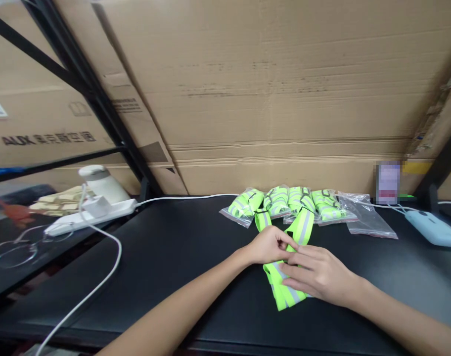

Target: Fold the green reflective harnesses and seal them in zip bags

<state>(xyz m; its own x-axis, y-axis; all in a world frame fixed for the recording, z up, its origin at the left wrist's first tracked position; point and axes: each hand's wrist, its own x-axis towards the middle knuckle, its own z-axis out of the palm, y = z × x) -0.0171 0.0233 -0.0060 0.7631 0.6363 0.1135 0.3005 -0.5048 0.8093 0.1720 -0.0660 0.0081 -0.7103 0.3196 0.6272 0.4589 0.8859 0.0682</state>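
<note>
Neon yellow-green reflective straps (285,291) with silver stripes lie partly folded on the black table (166,277). My left hand (272,245) is closed on the straps, thumb and index finger pinched together. From the right, my right hand (318,274) meets it and grips the band near the same spot, its other fingers lying across the folded part. Two strap loops with black buckles reach up beyond my hands toward the bags. My hands cover the middle of the straps.
Several clear zip bags (244,205) packed with similar straps line the back, beside an unfilled clear bag (372,220). A light-blue power bank (435,228) sits at right. At left are a power strip (114,212), a white cable (116,259) and a bottle (103,185). Cardboard (285,99) stands behind.
</note>
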